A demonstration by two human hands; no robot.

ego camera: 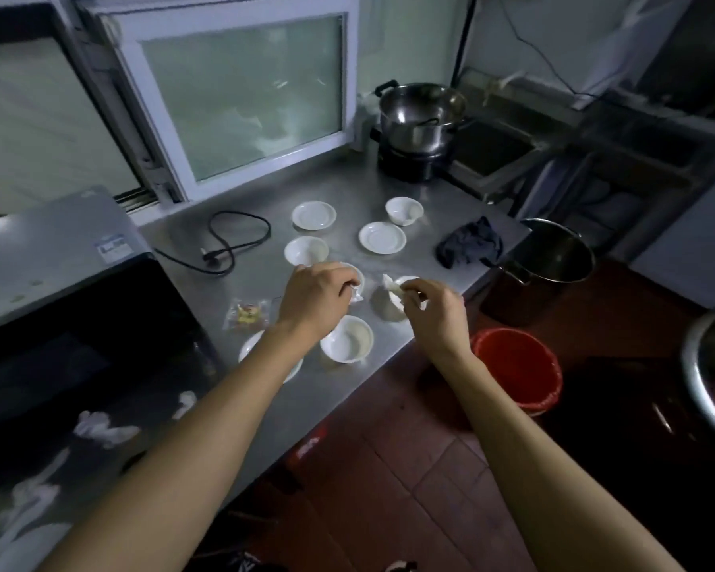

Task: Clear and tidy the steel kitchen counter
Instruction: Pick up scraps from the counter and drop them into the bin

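Several white bowls and saucers lie scattered on the steel counter (442,208). My left hand (312,297) reaches over a white bowl (358,278) and pinches a small white scrap at its rim. My right hand (432,309) pinches a crumpled white tissue (391,284) above another white bowl (389,309) near the counter's front edge. A bowl (347,338) sits just below my left wrist, and my left forearm partly hides a saucer (250,348). A clear snack wrapper (248,315) lies to the left.
A dark cloth (469,247) lies at the counter's right end. A black power cord (234,241) curls near the window. A steel pot (420,117) stands on a cooker at the back. On the floor sit a red bucket (519,369) and a large steel pot (554,253). A microwave (58,291) fills the left.
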